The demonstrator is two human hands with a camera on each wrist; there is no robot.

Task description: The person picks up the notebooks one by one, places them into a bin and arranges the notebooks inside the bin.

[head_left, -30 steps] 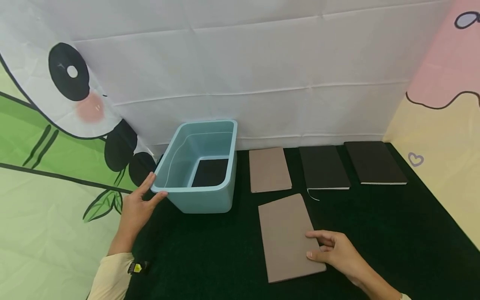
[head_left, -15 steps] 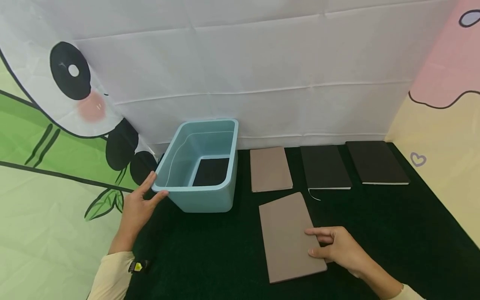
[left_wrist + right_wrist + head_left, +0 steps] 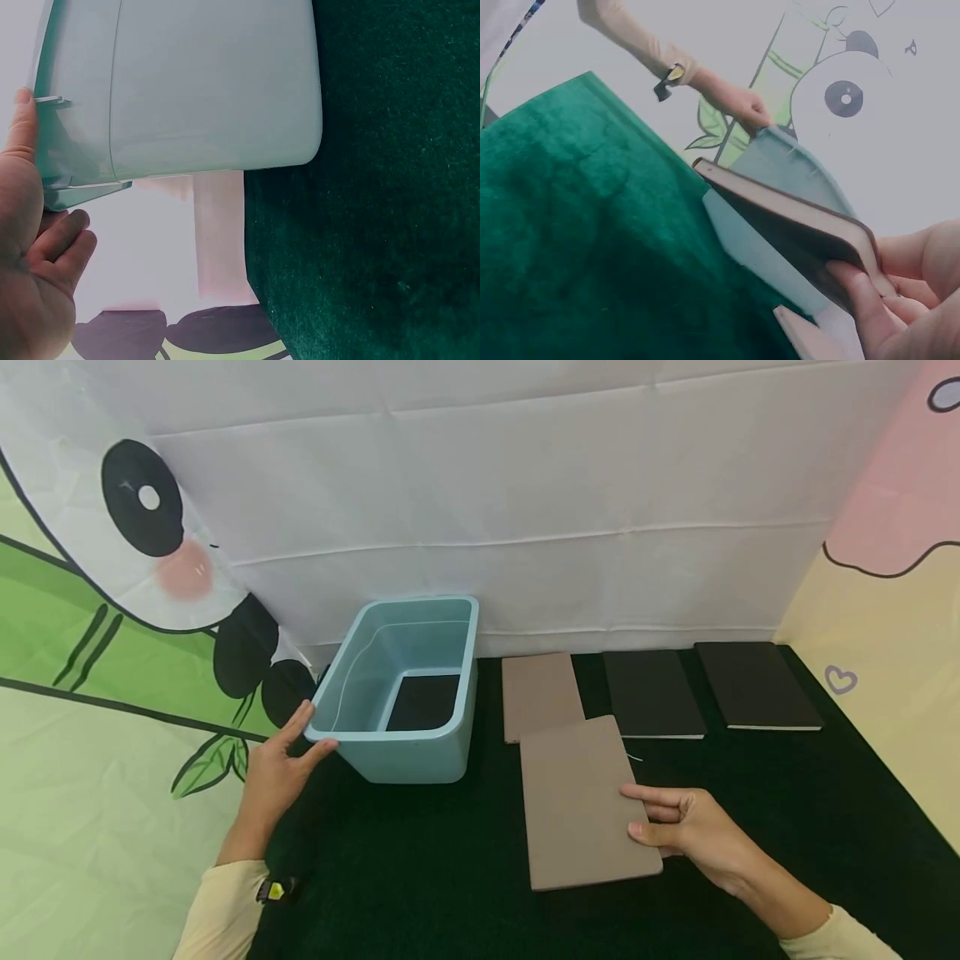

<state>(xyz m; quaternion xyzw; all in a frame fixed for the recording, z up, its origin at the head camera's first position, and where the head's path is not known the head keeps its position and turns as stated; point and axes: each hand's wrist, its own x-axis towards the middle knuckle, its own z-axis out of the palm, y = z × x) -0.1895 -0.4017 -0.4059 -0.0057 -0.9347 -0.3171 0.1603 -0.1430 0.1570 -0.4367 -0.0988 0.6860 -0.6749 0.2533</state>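
Head view: a light-blue bin (image 3: pixel 420 758) is standing on the dark green surface (image 3: pixel 420 885). The left hand (image 3: pixel 277 772) is gripping the bin at its near left corner; the thumb is pressing the near side of the rim, and the fingers are lying at the left side. A dark wrist item (image 3: pixel 273 891) with a yellow patch is sitting at the left cuff, nearer the person than the bin.

The right hand (image 3: pixel 693 827) is holding the beige notebook (image 3: pixel 577 810) to the right of the bin and nearer the person. Its grip is pinching the notebook's right edge, the thumb lying on the cover. The right wrist view is showing this notebook raised above the surface.

From the head view, it is covering part of the second beige notebook (image 3: pixel 542 693), which is lying just right of the bin. Farther right of the bin, a ribboned dark notebook (image 3: pixel 652 693) and then a plain dark notebook (image 3: pixel 757 685) are lying flat. Inside the bin, a dark rectangle (image 3: pixel 423 702) is showing on the floor.
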